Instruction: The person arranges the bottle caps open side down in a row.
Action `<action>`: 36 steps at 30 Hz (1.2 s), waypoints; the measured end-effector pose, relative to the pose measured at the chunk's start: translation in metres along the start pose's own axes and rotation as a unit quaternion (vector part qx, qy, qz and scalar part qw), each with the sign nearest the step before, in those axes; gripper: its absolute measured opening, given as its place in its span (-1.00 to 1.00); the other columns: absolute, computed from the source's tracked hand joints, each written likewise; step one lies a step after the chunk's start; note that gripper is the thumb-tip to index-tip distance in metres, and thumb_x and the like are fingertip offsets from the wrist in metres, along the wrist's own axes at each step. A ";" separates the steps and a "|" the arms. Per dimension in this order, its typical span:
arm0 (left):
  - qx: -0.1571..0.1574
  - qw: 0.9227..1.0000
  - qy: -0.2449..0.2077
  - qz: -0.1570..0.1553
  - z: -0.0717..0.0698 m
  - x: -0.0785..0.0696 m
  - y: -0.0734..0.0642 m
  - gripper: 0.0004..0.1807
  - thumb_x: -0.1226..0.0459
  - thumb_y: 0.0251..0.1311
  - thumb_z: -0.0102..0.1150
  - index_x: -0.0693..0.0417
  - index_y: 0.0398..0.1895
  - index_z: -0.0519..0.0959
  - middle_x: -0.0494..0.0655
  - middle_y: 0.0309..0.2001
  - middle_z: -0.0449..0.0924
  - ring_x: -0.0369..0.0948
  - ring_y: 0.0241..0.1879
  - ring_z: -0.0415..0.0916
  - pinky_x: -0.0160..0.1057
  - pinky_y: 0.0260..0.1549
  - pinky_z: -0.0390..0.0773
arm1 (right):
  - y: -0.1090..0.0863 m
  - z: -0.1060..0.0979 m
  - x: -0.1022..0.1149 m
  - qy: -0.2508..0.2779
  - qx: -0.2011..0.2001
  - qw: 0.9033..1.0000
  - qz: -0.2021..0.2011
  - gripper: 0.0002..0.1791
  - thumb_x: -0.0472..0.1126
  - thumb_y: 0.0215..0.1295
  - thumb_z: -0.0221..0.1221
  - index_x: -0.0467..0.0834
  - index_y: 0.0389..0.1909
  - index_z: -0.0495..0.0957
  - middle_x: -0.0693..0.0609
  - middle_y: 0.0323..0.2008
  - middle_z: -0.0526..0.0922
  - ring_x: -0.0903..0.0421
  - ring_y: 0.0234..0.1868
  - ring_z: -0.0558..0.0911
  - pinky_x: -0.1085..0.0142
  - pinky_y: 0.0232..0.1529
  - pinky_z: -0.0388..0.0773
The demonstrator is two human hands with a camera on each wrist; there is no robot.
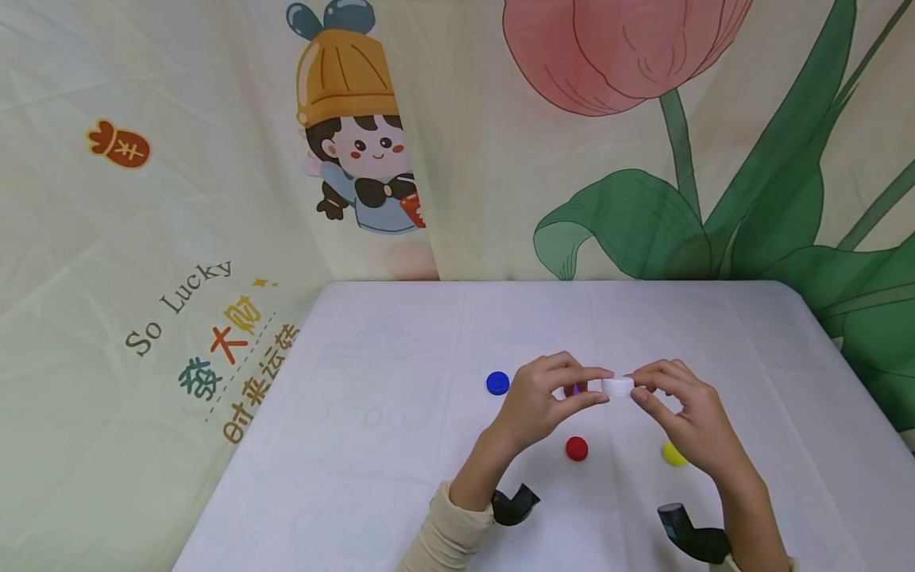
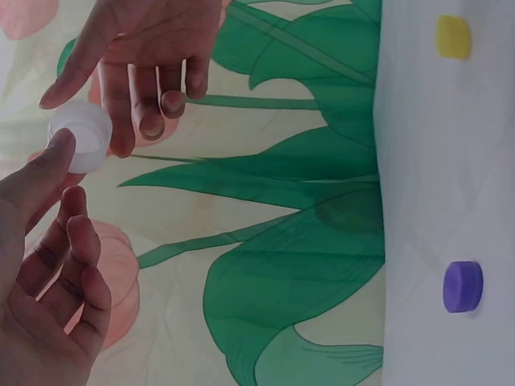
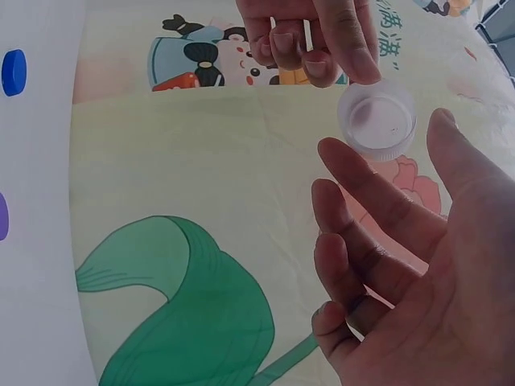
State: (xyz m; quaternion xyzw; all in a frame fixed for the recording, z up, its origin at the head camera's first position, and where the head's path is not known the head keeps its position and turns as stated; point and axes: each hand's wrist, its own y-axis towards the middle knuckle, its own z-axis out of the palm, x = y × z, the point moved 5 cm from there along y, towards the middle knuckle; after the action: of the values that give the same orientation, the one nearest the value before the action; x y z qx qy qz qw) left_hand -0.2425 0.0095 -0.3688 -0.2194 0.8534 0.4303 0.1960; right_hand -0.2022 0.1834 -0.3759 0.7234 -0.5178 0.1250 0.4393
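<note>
My left hand pinches a white bottle cap between thumb and fingertips, held up over the table. The left wrist view has the thumb against the edge of this cap, other fingers loosely bent. Just right of it, my right hand is held out with thumb and forefinger spread around the cap. In the right wrist view a gap shows between those fingertips and the cap, whose hollow side is visible. A purple cap lies on the table, mostly hidden behind the left fingers in the head view.
On the white-covered table lie a blue cap left of the hands, a red cap between the forearms, and a yellow cap partly covered by the right hand. A printed cloth hangs behind the table.
</note>
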 end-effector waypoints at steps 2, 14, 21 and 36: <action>0.000 1.000 0.013 0.012 0.000 -0.001 0.000 -0.69 0.22 -0.01 0.36 0.03 -0.13 0.67 -0.26 -0.49 0.47 -0.48 -0.49 0.31 -0.59 -0.47 0.33 | 0.000 0.000 0.000 0.001 -0.002 1.000 0.000 -0.91 -0.30 0.14 0.25 -0.16 -0.32 0.66 0.13 -0.26 0.59 0.28 -0.19 0.39 0.30 -0.30 0.49; 0.006 0.999 0.026 0.020 0.002 -0.003 0.000 -0.70 0.22 0.00 0.35 0.03 -0.14 0.66 -0.26 -0.49 0.46 -0.47 -0.50 0.32 -0.61 -0.44 0.32 | 0.000 0.001 -0.002 0.006 -0.001 1.000 -0.002 -0.91 -0.30 0.14 0.25 -0.19 -0.32 0.65 0.12 -0.30 0.57 0.28 -0.23 0.37 0.40 -0.30 0.35; 0.010 1.000 0.015 0.006 0.003 -0.001 0.001 -0.67 0.22 0.00 0.36 0.02 -0.11 0.65 -0.24 -0.50 0.48 -0.42 -0.49 0.33 -0.59 -0.43 0.34 | 0.001 0.001 -0.003 0.006 -0.002 1.000 0.001 -0.89 -0.30 0.12 0.27 -0.21 -0.31 0.65 0.10 -0.31 0.58 0.27 -0.25 0.37 0.40 -0.32 0.36; 0.024 0.999 -0.023 -0.026 0.002 0.006 -0.001 -0.57 0.24 -0.08 0.42 0.07 -0.06 0.61 -0.18 -0.47 0.48 -0.41 -0.47 0.36 -0.56 -0.46 0.43 | 0.002 0.000 -0.003 0.013 -0.010 1.000 -0.003 -0.69 -0.30 -0.06 0.39 -0.15 -0.21 0.64 0.14 -0.32 0.58 0.25 -0.28 0.39 0.37 -0.33 0.34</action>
State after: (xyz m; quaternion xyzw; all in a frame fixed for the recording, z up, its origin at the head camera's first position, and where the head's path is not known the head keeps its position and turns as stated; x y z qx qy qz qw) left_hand -0.2466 0.0097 -0.3739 -0.2269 0.8530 0.4090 0.2317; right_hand -0.2050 0.1850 -0.3763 0.7187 -0.5111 0.1280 0.4536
